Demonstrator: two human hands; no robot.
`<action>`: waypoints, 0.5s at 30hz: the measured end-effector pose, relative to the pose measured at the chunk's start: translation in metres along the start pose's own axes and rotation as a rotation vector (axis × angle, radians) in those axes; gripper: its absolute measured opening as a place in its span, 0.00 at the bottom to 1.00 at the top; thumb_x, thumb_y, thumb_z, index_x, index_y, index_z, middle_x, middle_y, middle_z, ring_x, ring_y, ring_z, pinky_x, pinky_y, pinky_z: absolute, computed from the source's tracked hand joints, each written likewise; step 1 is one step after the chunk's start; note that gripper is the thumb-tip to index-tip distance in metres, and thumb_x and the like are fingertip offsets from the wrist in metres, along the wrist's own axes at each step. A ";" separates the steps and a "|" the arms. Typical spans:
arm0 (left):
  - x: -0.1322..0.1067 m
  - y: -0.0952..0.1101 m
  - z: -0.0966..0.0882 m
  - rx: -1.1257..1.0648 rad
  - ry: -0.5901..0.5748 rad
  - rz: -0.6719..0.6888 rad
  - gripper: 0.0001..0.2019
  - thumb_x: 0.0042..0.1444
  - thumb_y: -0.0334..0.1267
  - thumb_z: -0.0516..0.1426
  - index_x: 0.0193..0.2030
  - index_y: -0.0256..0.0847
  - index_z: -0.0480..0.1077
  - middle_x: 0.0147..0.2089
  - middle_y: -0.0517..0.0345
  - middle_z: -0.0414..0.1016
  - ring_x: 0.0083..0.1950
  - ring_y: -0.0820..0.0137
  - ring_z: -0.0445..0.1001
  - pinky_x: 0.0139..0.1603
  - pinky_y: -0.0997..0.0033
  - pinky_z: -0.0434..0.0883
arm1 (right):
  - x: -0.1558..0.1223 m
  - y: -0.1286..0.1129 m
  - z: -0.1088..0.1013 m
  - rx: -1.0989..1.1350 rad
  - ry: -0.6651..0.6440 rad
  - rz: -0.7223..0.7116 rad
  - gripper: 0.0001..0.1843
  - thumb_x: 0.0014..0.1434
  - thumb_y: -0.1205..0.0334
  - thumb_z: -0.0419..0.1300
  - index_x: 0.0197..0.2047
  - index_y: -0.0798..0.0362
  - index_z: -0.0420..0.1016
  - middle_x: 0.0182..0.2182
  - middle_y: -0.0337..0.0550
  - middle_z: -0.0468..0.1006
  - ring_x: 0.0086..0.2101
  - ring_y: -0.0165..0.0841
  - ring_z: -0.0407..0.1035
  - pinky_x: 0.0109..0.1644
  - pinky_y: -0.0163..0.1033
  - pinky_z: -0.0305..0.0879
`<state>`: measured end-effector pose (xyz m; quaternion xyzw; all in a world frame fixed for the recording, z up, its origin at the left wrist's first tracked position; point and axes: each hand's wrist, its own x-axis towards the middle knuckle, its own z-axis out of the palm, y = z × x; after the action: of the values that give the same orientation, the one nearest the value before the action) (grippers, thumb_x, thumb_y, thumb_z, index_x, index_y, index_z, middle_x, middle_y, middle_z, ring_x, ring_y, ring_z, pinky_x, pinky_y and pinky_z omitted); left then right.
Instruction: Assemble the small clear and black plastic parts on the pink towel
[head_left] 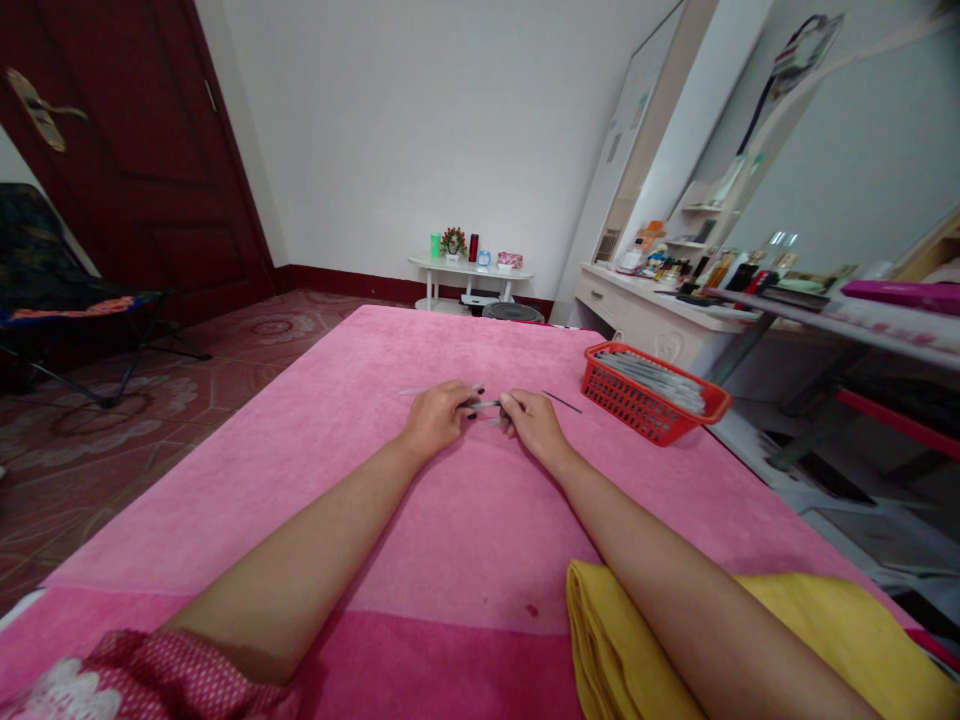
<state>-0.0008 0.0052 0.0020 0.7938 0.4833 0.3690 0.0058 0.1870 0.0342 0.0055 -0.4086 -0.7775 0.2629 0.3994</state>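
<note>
Over the middle of the pink cloth, my two hands almost meet. My left hand is closed, fingers curled round a slim pen with a pale barrel. Small black ends stick out by its fingertips, perhaps of more pens. My right hand pinches the dark end of the same pen between thumb and fingers. Just beyond the right hand lies a thin dark stick, like a pen refill. A pale, see-through strip lies left of the left hand, too faint to name.
To the right stands a red plastic basket full of slim grey-white sticks. A folded yellow cloth lies under my right forearm. Farther off are a white side table, a cluttered dresser and a folding chair.
</note>
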 end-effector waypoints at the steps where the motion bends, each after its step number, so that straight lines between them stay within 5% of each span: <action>1: 0.000 0.000 0.000 0.000 0.000 0.001 0.11 0.51 0.29 0.54 0.40 0.41 0.73 0.38 0.55 0.74 0.38 0.69 0.71 0.37 0.72 0.66 | 0.000 0.001 0.000 -0.007 0.000 0.002 0.18 0.60 0.54 0.49 0.24 0.54 0.67 0.17 0.37 0.69 0.18 0.28 0.65 0.25 0.32 0.60; 5: 0.001 0.000 0.000 0.000 0.004 0.003 0.10 0.51 0.29 0.54 0.39 0.41 0.73 0.38 0.56 0.74 0.38 0.69 0.71 0.36 0.72 0.66 | -0.001 0.004 0.001 -0.022 0.038 -0.042 0.10 0.57 0.56 0.54 0.31 0.53 0.69 0.20 0.35 0.71 0.20 0.28 0.66 0.25 0.31 0.59; 9: 0.001 0.000 -0.001 -0.015 0.002 0.012 0.10 0.52 0.29 0.54 0.39 0.41 0.74 0.38 0.56 0.74 0.38 0.69 0.71 0.37 0.72 0.66 | -0.001 0.004 0.000 -0.064 0.001 0.000 0.21 0.61 0.51 0.47 0.24 0.54 0.67 0.16 0.37 0.69 0.18 0.28 0.64 0.24 0.32 0.57; 15: 0.001 -0.001 0.000 -0.020 0.010 0.012 0.11 0.51 0.28 0.54 0.40 0.41 0.74 0.38 0.55 0.74 0.39 0.68 0.71 0.38 0.72 0.67 | -0.001 0.004 -0.001 -0.062 0.017 -0.033 0.13 0.58 0.54 0.52 0.28 0.53 0.68 0.18 0.35 0.71 0.19 0.27 0.65 0.25 0.31 0.58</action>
<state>-0.0011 0.0063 0.0017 0.7948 0.4750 0.3776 0.0092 0.1899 0.0361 0.0027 -0.4102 -0.7884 0.2285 0.3974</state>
